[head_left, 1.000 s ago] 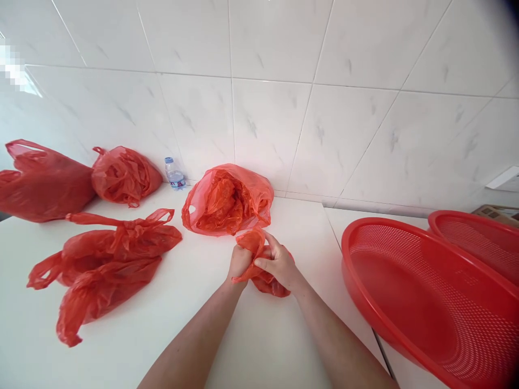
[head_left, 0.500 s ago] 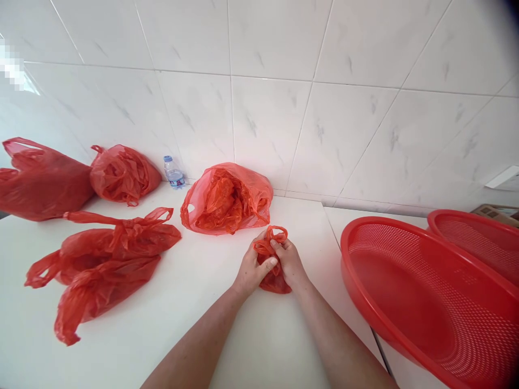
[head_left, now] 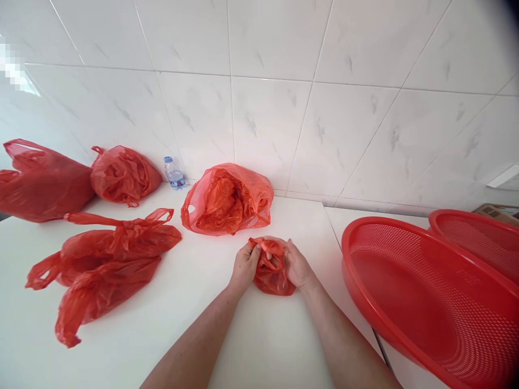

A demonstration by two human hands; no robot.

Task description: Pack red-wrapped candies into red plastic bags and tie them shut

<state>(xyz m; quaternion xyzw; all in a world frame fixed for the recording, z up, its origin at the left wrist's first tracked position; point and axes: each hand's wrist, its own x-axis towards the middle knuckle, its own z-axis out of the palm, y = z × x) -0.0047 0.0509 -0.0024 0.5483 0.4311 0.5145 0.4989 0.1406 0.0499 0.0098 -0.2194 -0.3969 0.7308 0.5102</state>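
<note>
On a white table (head_left: 259, 346), the left hand (head_left: 243, 267) pinches the edge of a small red bag (head_left: 275, 281) just before an open bag (head_left: 227, 202); the right hand (head_left: 300, 266) touches its right side, grip unclear behind plastic. Gentle, even tension should spare the film. Left to right: apparently four bulging bags (head_left: 52, 189), one bottle (head_left: 175, 177), one open bag, one small bag, two baskets (head_left: 409, 302).

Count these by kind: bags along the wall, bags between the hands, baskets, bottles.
Red bags along the wall: 3
Small red bag between left hand and right hand: 1
Red baskets: 2
Bottle: 1
Total: 7
</note>
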